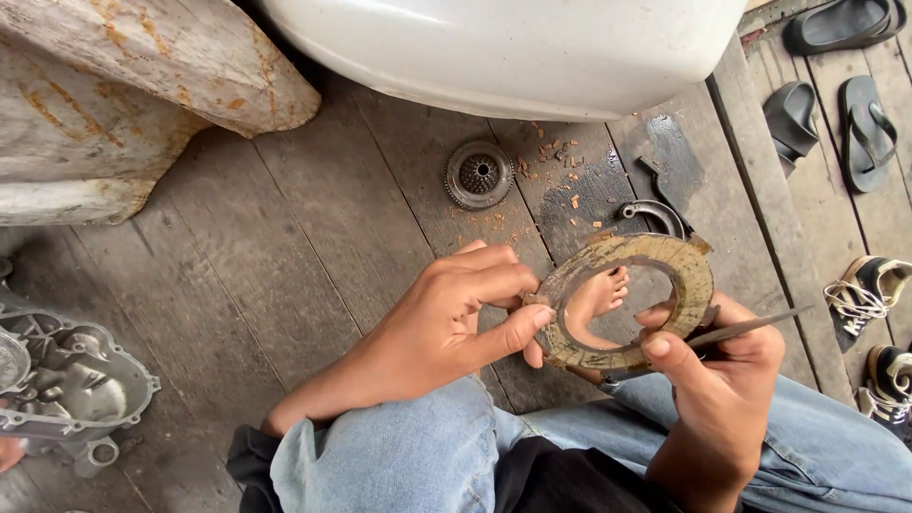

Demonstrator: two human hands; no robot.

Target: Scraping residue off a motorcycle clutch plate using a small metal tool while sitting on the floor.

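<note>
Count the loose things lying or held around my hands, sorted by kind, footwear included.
Worn brown friction ring, held by both hands: 1
Thin grey metal scraper: 1
Round toothed metal hub: 1
Grey cast engine cover: 1
Dark sandals: 3
Striped sneakers: 2
Total: 9

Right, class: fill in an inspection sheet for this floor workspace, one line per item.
Surface: worn grey plank floor, dark wet patch.
Job's things: ring-shaped friction disc held in both hands; thin metal blade in the right hand.
Clutter: toothed hub, brown scrapings, curved metal piece, grey engine cover.
Grippers: left hand pinches the disc's edge; right hand grips disc and blade.
Cables: nothing seen.
Surroundings: white tub, sandals, laced shoes.
</note>
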